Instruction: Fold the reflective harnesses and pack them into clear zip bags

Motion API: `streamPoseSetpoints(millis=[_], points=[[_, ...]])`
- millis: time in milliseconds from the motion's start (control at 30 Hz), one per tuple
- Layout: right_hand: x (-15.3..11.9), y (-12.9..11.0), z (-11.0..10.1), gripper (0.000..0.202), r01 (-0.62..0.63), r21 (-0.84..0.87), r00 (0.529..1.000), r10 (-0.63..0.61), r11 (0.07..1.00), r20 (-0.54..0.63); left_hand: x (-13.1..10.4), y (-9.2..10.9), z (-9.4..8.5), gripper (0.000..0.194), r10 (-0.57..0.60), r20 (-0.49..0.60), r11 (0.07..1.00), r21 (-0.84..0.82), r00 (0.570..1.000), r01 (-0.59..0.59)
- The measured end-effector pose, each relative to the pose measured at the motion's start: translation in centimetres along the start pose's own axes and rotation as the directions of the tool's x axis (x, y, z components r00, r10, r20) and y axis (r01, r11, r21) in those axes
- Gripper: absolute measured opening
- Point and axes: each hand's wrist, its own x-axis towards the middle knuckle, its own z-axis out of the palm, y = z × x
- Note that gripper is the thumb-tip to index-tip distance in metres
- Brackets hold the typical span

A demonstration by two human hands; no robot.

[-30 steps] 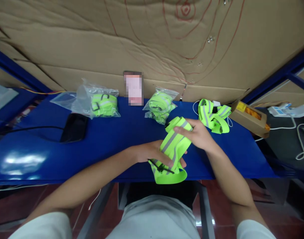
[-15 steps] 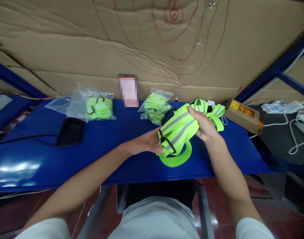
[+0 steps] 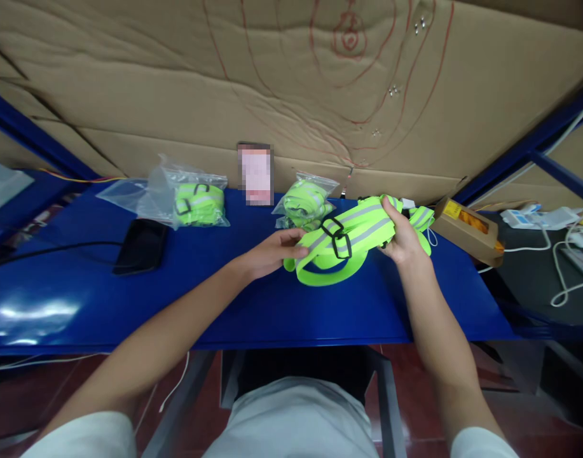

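A bundle of neon-yellow reflective straps [image 3: 367, 222] with grey stripes and black buckles [image 3: 337, 236] is held above the blue table. My right hand [image 3: 402, 234] grips its right part, thumb on top. At the left end, my left hand [image 3: 279, 253] pinches a strap between thumb and fingers. One strap loop [image 3: 327, 276] hangs below the bundle, and more strap [image 3: 422, 218] trails off to the right behind my right hand. Behind the bundle stands a clear zip bag of rolled straps [image 3: 304, 198], partly hidden. Another bagged strap roll [image 3: 200, 205] lies farther left.
On the blue table [image 3: 200, 312] lie a black phone [image 3: 142, 246] with a cable and empty clear bags [image 3: 138, 196]. A blurred pinkish rectangle [image 3: 255, 173] leans on the cardboard wall [image 3: 152, 102]. At right are a cardboard box [image 3: 468, 230] and white cables [image 3: 565, 280].
My left hand has shifted from the buckle end to a strap end farther left. The buckles now lie flatter on top, and the hanging loop is higher. The view has shifted slightly.
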Motion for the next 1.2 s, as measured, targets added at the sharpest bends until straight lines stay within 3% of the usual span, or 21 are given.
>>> streamPoseSetpoints(millis=[67,133,233,300,400,500,533,600,667,700,800,867,933,1000,1100,1200], points=[[0.3,0.1,-0.3,0.045,-0.016,0.075,0.999,0.018,0.997,-0.027,0.3,-0.2,-0.6,0.052,0.016,-0.011,0.996,0.084,1.0,-0.015],[0.4,0.0,-0.5,0.041,-0.034,0.145,0.998,0.041,0.989,-0.045,0.7,-0.5,-1.0,0.05,0.056,-0.053,0.92,0.39,0.997,-0.031],[0.4,-0.5,-1.0,0.039,0.019,0.212,0.994,0.005,0.977,-0.11,1.1,-1.2,-1.0,0.047,0.148,-0.119,0.589,0.808,0.982,0.009],[0.4,-1.0,-1.4,0.041,0.073,0.231,0.988,-0.038,0.97,-0.152,1.1,-1.2,-0.9,0.045,0.142,-0.099,0.451,0.892,0.985,0.024],[-0.1,-1.5,-2.1,0.04,0.062,0.204,0.99,-0.034,0.977,-0.14,0.1,0.3,-1.0,0.043,0.041,0.06,0.401,0.913,0.997,-0.072],[-1.2,-1.9,-1.8,0.043,-0.012,0.07,0.999,0.015,0.997,-0.044,-1.4,2.9,-1.2,0.044,-0.108,0.193,0.463,0.878,0.975,-0.123],[-1.8,-2.1,-1.3,0.046,-0.032,0.002,0.999,0.032,0.999,0.006,-1.7,3.8,-1.2,0.045,-0.051,0.186,0.527,0.84,0.981,-0.132],[-3.1,-2.8,0.4,0.049,-0.016,-0.153,0.991,0.036,0.988,0.127,-2.1,5.0,-0.8,0.061,0.218,0.136,0.689,0.68,0.966,-0.251],[-4.5,-3.8,2.9,0.046,0.138,-0.305,0.963,-0.056,0.942,0.262,-1.9,5.7,0.4,0.083,0.443,0.111,0.794,0.412,0.889,-0.447],[-5.2,-4.4,4.2,0.041,0.266,-0.378,0.933,-0.139,0.887,0.331,-1.7,5.7,1.2,0.091,0.473,0.129,0.83,0.266,0.871,-0.49],[-7.0,-5.9,7.6,0.037,0.563,-0.548,0.821,-0.34,0.619,0.459,-1.2,5.0,3.8,0.101,0.34,0.189,0.94,-0.023,0.921,-0.342],[-7.5,-6.3,8.7,0.039,0.612,-0.62,0.79,-0.413,0.492,0.452,-1.2,4.1,5.1,0.092,0.175,0.246,0.984,-0.084,0.953,-0.158],[-7.4,-6.0,8.7,0.038,0.574,-0.674,0.811,-0.436,0.465,0.389,-1.5,3.2,5.7,0.069,0.004,0.343,0.999,-0.049,0.939,0.013],[-6.8,-5.1,8.2,0.035,0.48,-0.669,0.876,-0.348,0.568,0.334,-1.8,2.2,5.5,0.049,-0.127,0.402,0.992,0.037,0.907,0.122],[-5.4,-2.7,7.4,0.04,0.173,-0.508,0.961,-0.031,0.844,0.275,-2.1,0.9,4.6,0.045,-0.209,0.45,0.978,0.122,0.868,0.172],[-4.2,0.2,7.2,0.045,-0.167,-0.277,0.948,0.232,0.946,0.218,-2.3,-0.4,3.7,0.049,-0.246,0.516,0.969,0.157,0.821,0.192]])
